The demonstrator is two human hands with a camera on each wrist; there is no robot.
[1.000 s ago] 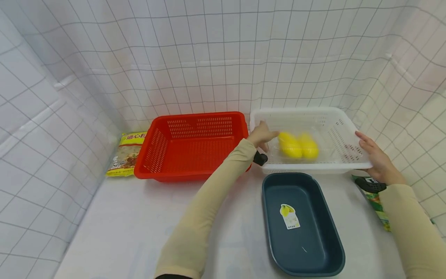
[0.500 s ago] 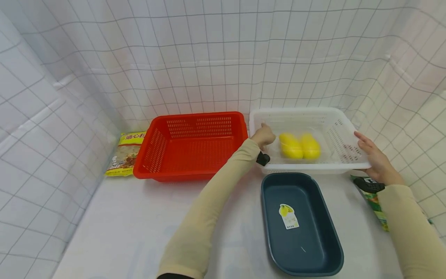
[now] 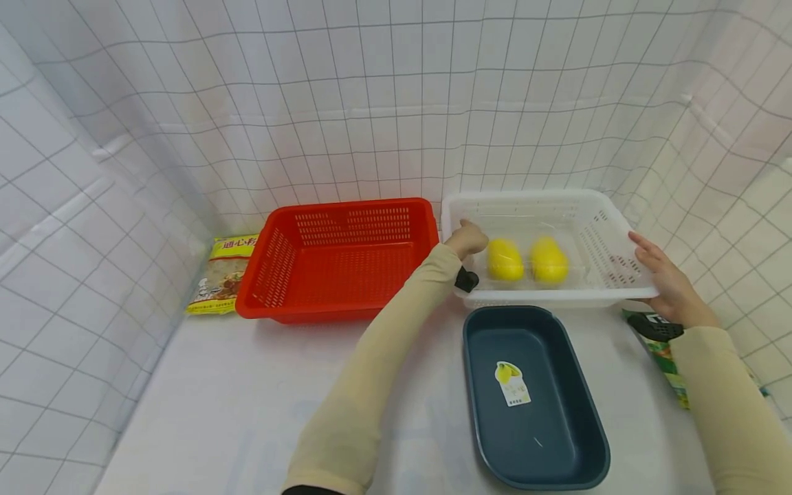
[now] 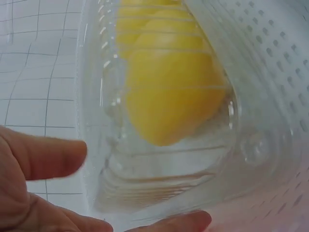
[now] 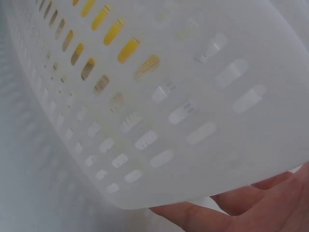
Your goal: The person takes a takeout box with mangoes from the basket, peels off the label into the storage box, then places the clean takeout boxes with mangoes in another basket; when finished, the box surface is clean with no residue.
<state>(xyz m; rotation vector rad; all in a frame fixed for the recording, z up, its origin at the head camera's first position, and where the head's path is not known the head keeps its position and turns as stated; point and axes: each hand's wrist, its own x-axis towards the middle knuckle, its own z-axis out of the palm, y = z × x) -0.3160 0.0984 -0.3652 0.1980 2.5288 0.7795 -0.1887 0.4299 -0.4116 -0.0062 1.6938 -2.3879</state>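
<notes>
A white plastic basket with slotted walls stands at the back right. Inside it lies a clear plastic box holding yellow lemons. My left hand is at the box's left end. In the left wrist view its thumb lies along one edge, apart from the fingers, and a fingertip touches the end. My right hand holds the basket's right rim. The right wrist view shows fingers passing behind that rim, their tips hidden.
A red slotted basket stands left of the white one. In front is a dark blue tray with a lemon sticker. A yellow food packet lies far left. A green packet is partly under the right forearm. White gridded curtains enclose the table.
The lemons have rolled apart inside the clear box, which has settled in the basket. My left hand has drawn slightly back from the lemons. The right hand stays at the rim.
</notes>
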